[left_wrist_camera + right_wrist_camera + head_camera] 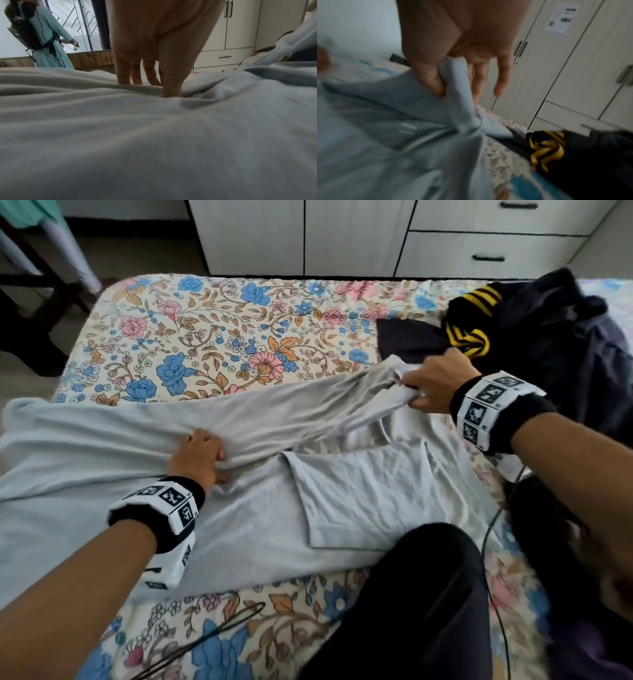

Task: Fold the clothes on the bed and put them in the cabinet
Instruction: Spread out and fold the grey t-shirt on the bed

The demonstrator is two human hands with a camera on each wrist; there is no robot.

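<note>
Across the near half of the floral-print quilted bed cover (pixel 212 330) lies one pale grey cotton garment (pixel 359 494), spread wide from the left edge to the right side of the bed, with a long fold running through its middle and one flap laid over its near right part. Two hands work on it. The left hand (pixel 200 455) sits on the fold near the garment's centre, fingers curled over the ridge of cloth and the thumb (pixel 171 83) pressed down into it (the left wrist view shows the cloth pinched between thumb and fingers). The right hand (pixel 435 385) is at the far right end of the fold, its thumb and first fingers closed on a bunched corner of the same grey cloth, which is lifted slightly off the bed; the other fingers (pixel 502 75) hang loose.

Far right on the bed, just beyond the right hand, lies one crumpled dark navy garment with yellow-and-black striped trim (pixel 534 323). Beyond the far edge of the bed stands one white cabinet (pixel 342 234) with doors and two drawers with dark handles.
</note>
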